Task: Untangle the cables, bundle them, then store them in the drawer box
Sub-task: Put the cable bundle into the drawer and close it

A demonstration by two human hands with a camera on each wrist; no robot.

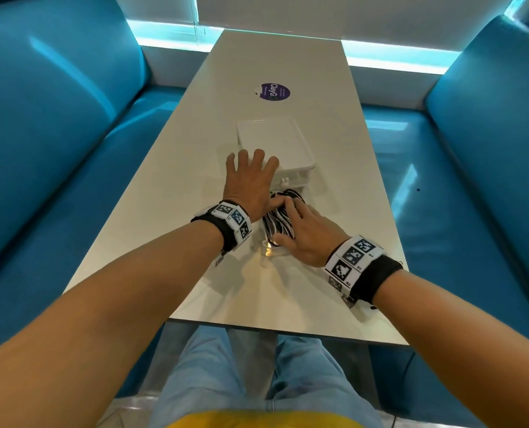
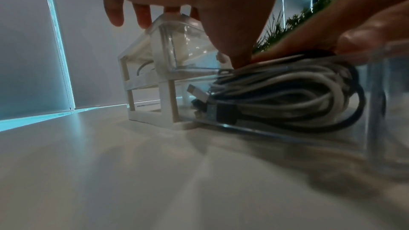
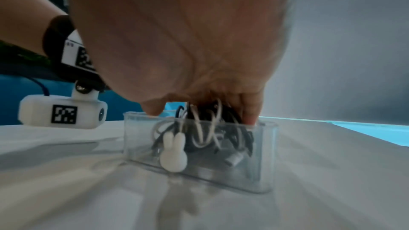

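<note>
The white drawer box [image 1: 275,140] stands mid-table with its lower clear drawer [image 3: 265,155] pulled out toward me. A coiled bundle of black and white cables [image 1: 280,227] lies inside that drawer. My right hand [image 1: 300,225] covers the bundle from above, fingers curled over it and thumb at its near end, holding it down in the drawer. My left hand [image 1: 252,168] lies spread on the box's near-left top corner, fingers straight. In the left wrist view its thumb [image 2: 240,55] touches the top of the cables [image 2: 287,93]. A white rabbit-shaped knob [image 3: 173,153] sits on the drawer front.
The pale table [image 1: 257,291] runs between two blue sofas [image 1: 56,134]. A purple round sticker [image 1: 275,92] lies beyond the box. The upper clear drawer [image 2: 186,48] is in the box frame [image 2: 167,100]. My left wrist's camera [image 3: 62,114] hangs just left of the drawer.
</note>
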